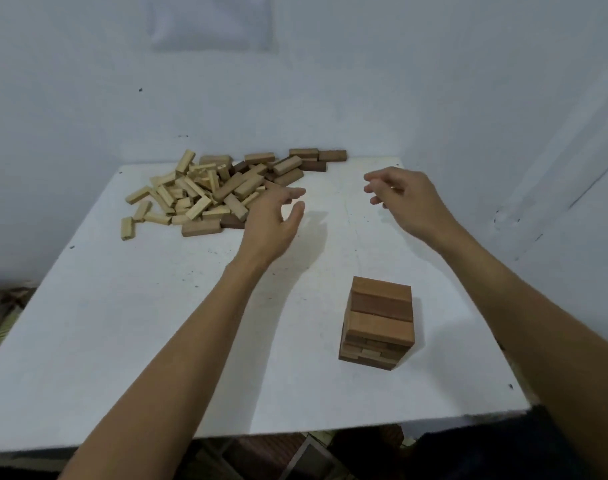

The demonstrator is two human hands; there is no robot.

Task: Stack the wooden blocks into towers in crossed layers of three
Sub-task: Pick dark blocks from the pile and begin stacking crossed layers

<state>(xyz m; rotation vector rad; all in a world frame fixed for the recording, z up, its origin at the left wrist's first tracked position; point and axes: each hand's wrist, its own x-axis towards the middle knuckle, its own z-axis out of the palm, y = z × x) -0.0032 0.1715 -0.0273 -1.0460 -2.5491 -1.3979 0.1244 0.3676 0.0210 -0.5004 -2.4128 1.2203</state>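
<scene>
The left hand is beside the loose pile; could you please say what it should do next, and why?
Probably lower the left hand onto a brown block in the pile: it and the right hand hold nothing, and the tower looks topped with three.

Your view is soft and rather dim, with a cool bluish cast. Your left hand (271, 220) throws a faint shadow rightward across the white table (122, 323). Your right hand (406, 199) is slightly blurred, and the table edges bow near the corners.
</scene>
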